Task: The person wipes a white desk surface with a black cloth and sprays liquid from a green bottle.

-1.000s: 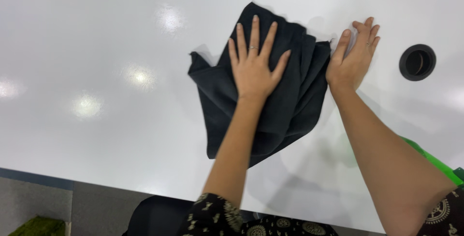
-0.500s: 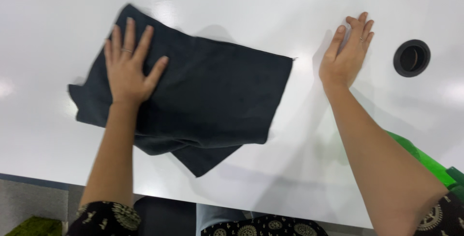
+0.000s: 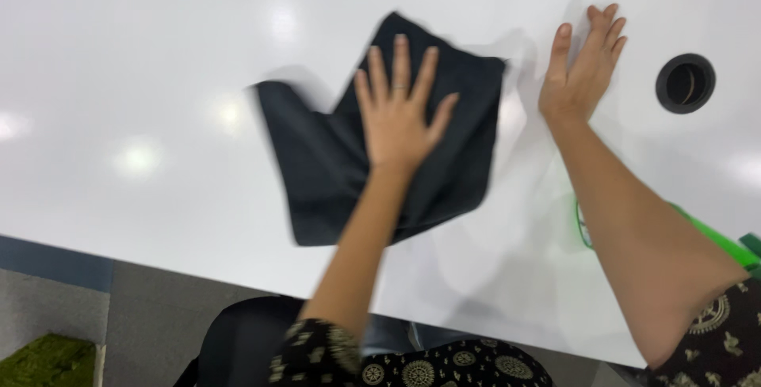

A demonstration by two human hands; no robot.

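Left hand (image 3: 400, 114), released, lay flat on dark blue-black cloth (image 3: 333, 173); right hand (image 3: 583, 70), released, on glossy white table (image 3: 119, 78). Even palm pressure advisable.

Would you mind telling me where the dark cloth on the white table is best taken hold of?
Probably at the free corner on the left side of the dark cloth, coming in from the left. The left hand lies flat across its middle, and the right hand rests on the white table beside its right edge, so that corner alone is uncovered.
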